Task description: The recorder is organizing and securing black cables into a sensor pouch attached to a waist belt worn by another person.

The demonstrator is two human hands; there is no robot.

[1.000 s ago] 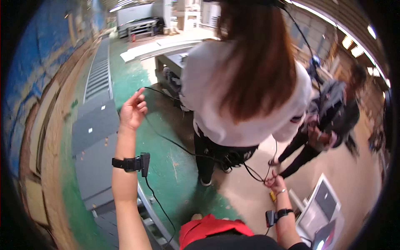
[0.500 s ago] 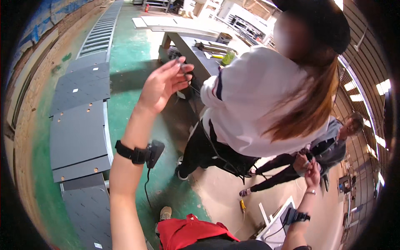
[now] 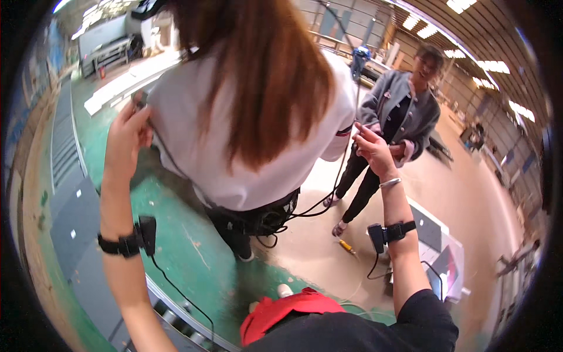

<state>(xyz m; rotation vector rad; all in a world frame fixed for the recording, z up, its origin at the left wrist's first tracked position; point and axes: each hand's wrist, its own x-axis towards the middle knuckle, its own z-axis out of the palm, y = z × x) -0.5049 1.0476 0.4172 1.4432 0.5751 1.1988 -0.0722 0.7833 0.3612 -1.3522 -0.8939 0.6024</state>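
Person in a white long-sleeved top (image 3: 246, 152) with long reddish-brown hair stands back-on, filling the centre; all else placed from that back. Green painted floor (image 3: 176, 234) open below it, grey steel plates left. Second person in a grey jacket (image 3: 404, 111) beyond the back's right side. Thin black cable (image 3: 346, 146) hangs near-vertical along the right edge, looping to the waist. Right hand (image 3: 372, 149) nearer, fingers pinched at the cable. Left hand (image 3: 126, 138) curled against the left shoulder; what it grips, cannot tell.
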